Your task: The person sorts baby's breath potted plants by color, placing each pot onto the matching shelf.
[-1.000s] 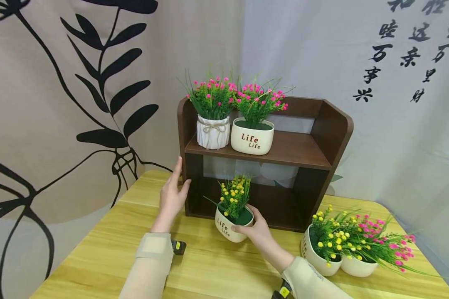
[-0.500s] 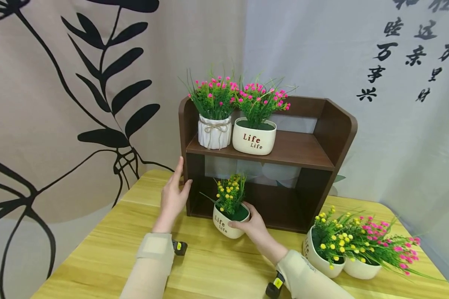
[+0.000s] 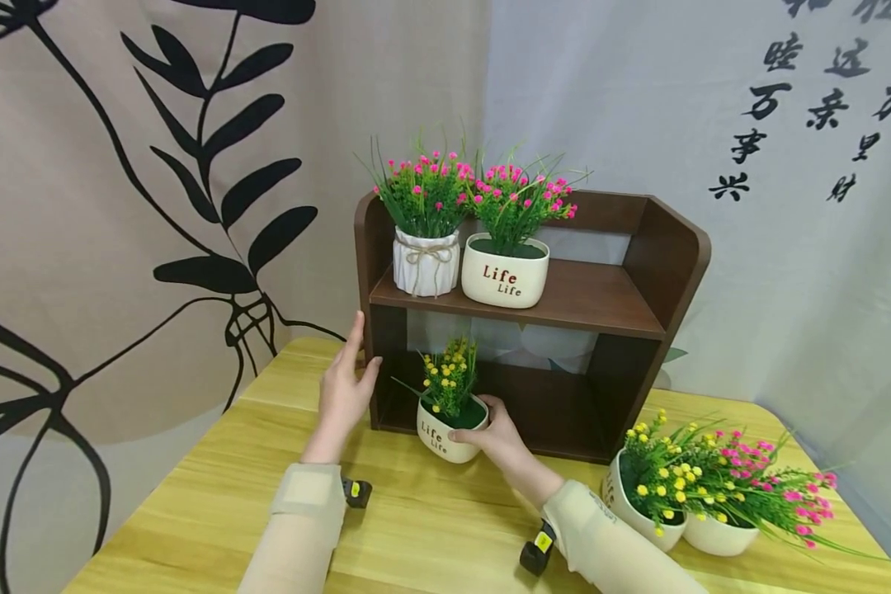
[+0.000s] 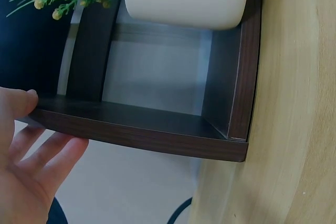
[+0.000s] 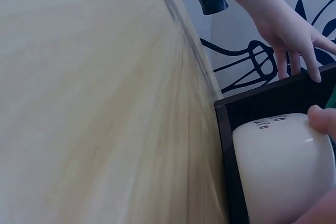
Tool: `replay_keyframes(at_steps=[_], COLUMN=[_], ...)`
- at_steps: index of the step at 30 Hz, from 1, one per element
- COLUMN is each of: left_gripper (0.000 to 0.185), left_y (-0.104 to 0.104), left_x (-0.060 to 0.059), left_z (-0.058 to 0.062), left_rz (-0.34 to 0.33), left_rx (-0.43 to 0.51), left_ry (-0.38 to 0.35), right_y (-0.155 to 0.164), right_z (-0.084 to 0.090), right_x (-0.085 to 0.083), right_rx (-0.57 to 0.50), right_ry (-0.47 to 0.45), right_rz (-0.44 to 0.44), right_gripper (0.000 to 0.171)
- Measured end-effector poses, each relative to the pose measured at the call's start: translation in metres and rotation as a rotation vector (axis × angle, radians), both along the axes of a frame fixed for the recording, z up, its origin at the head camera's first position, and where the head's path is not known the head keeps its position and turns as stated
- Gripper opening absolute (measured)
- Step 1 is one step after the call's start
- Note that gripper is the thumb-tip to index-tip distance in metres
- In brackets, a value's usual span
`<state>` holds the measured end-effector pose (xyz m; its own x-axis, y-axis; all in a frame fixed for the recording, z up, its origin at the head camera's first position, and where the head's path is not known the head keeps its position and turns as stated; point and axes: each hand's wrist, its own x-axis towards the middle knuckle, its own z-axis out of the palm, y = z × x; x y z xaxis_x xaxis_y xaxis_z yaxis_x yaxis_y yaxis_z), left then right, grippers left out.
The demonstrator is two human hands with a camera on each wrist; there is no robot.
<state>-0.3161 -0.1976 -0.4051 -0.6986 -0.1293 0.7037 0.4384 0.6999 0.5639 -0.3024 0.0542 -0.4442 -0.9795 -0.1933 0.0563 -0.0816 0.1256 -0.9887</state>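
My right hand (image 3: 506, 437) holds a cream oval flowerpot (image 3: 445, 437) with "Life" lettering and yellow artificial flowers, thumb on the near side of its rim. The pot is tilted at the front of the lower compartment of a dark brown two-tier shelf (image 3: 564, 318). In the right wrist view the same flowerpot (image 5: 283, 166) overlaps the shelf's base. My left hand (image 3: 344, 396) rests against the shelf's left side panel, fingers straight. From the left wrist, that hand (image 4: 37, 161) shows its thumb at the panel's front edge and its fingers along the outer side.
On the upper tier stand a white pleated pot (image 3: 425, 266) with a twine bow and a cream "Life" pot (image 3: 505, 272), both with pink flowers. Two more cream pots (image 3: 720, 536) (image 3: 642, 511) sit on the wooden table (image 3: 431, 528) at right, their yellow and pink flowers overlapping.
My right hand has moved the yellow-flowered pot left and toward the shelf's lower compartment. The left hand stays against the side panel.
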Motion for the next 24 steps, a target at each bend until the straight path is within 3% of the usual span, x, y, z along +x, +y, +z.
replay_keyframes(at_steps=[8, 14, 19, 24], left_gripper=[0.08, 0.08, 0.081, 0.08], left_y=[0.001, 0.001, 0.0, 0.0], left_x=[0.003, 0.001, 0.001, 0.001], left_z=[-0.004, -0.004, -0.002, 0.0], left_rz=[-0.003, -0.007, -0.009, -0.005], left_rx=[-0.003, -0.004, -0.009, -0.006], left_ry=[-0.002, -0.004, 0.007, 0.002], right_y=[0.002, 0.004, 0.005, 0.005], right_z=[-0.004, 0.011, 0.024, 0.011], right_x=[-0.008, -0.005, -0.001, -0.019], right_rx=[0.023, -0.003, -0.007, 0.004], right_ry=[-0.013, 0.009, 0.006, -0.003], right_rz=[0.029, 0.072, 0.051, 0.004], right_gripper=[0.081, 0.082, 0.083, 0.087])
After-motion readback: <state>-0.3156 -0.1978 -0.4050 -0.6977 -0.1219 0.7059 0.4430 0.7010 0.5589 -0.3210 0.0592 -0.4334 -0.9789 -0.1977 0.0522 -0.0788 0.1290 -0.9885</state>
